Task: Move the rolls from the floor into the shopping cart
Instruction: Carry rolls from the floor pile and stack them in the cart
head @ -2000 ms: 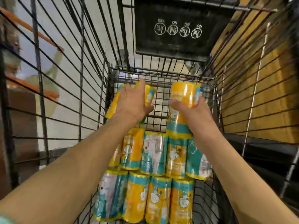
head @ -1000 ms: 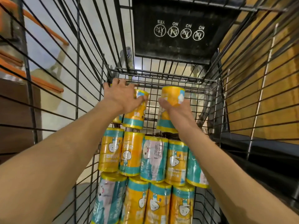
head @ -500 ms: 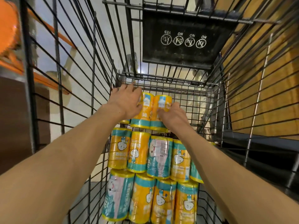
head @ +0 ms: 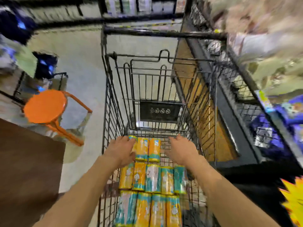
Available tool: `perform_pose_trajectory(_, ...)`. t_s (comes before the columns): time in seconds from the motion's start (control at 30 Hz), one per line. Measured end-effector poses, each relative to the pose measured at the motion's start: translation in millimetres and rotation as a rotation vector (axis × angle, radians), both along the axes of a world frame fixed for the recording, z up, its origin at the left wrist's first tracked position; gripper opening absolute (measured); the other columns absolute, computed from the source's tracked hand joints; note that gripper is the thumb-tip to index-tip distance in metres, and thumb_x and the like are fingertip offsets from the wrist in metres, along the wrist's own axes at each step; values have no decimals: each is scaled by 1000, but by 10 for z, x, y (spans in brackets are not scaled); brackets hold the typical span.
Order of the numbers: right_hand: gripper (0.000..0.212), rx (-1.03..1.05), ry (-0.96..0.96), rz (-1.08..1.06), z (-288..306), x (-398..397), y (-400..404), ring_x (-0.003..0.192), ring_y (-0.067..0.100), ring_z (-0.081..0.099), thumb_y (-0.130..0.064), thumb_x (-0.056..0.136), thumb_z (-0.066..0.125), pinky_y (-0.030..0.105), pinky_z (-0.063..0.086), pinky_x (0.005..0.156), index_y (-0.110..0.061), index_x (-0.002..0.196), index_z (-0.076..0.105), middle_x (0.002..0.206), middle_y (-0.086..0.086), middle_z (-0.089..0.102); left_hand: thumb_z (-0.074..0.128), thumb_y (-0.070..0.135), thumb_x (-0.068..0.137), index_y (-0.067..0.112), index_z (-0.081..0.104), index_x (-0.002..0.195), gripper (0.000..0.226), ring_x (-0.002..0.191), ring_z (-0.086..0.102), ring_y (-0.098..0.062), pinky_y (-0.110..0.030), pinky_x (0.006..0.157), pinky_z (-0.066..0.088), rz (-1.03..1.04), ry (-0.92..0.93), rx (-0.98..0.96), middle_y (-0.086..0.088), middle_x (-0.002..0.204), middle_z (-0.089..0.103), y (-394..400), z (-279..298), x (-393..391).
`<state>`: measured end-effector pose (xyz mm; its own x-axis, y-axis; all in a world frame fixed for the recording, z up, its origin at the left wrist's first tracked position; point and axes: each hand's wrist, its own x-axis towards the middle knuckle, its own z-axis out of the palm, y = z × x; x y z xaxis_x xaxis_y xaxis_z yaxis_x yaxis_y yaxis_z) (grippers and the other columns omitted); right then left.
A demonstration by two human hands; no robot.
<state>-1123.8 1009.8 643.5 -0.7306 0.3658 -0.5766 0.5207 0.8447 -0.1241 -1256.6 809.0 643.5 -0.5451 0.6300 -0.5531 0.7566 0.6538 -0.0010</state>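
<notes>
Several yellow-and-teal rolls lie in rows on the bottom of the black wire shopping cart point(head: 113, 102). At the far end of the cart two rolls point(head: 148, 149) lie side by side, with a third roll point(head: 133, 140) partly hidden under my left hand. Over that far row's left end my left hand point(head: 120, 149) hovers, fingers relaxed, and I cannot tell if it touches. To the right of the two rolls my right hand point(head: 182, 149) is held out with straight fingers, holding nothing. A nearer row of rolls point(head: 153, 178) and a closest row point(head: 148, 210) fill the cart's floor.
An orange stool point(head: 45, 106) stands on the pale floor left of the cart. A brown surface point(head: 27, 169) fills the lower left. Store shelving with goods point(head: 255, 102) runs along the right. The cart's folded child seat with a black warning plate point(head: 159, 111) is at the far end.
Both hands set their rolls down side by side in the far row and let go. My head has risen, so the view is higher and wider, with motion blur.
</notes>
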Motion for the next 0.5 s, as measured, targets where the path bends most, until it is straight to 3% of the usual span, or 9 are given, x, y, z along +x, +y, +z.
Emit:
perform_pose_trajectory(0.3,69,158,69,-205,1151,1299,-872,130,37,49,-65,95,45,46,44,104,-22,148,41,140,13,52,51,48,97,19,36,148,61,133,47,-32,-43,105,45,-206,-14,228,-10,143,48,-405,1007,633)
perform_pose_trajectory(0.5,56,251,85,-467,1624,2403,-1582,125,35,52,-59,94,48,45,47,98,-25,138,50,131,9,55,48,52,97,21,41,142,55,130,50,-30,-43,103,44,-475,0,289,-8,139,52,-511,1369,1255)
